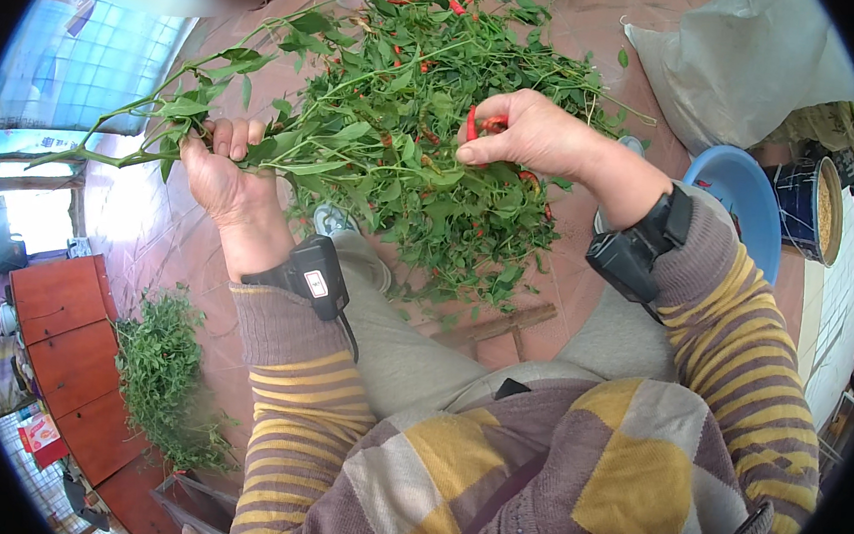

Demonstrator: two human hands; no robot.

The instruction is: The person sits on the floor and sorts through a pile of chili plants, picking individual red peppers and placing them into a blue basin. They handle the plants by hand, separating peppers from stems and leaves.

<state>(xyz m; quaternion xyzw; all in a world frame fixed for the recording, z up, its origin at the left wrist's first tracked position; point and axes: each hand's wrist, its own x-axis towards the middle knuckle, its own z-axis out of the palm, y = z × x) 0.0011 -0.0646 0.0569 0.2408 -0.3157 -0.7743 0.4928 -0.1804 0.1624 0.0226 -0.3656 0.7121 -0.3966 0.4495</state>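
My left hand (pixel 222 168) is closed around the green stems of a leafy chili pepper branch (pixel 310 130), whose bare stem end points to the far left. Picked red chili peppers (pixel 473 124) are held between the thumb and fingers of my right hand (pixel 527 136), above the leaves. Beneath both hands a large heap of chili pepper plants (pixel 416 213) covers the tiled floor, with red pods showing among the foliage. How many peppers my right hand holds cannot be told. Each wrist wears a black strapped device.
At the right stands a blue plastic basin (pixel 765 218) with a few red peppers inside, beside a bucket (pixel 826 212) of grain-like material. A whitish sack (pixel 744 66) lies behind them. A smaller pile of green plants (pixel 159 374) rests by a red-brown cabinet (pixel 65 321) at left.
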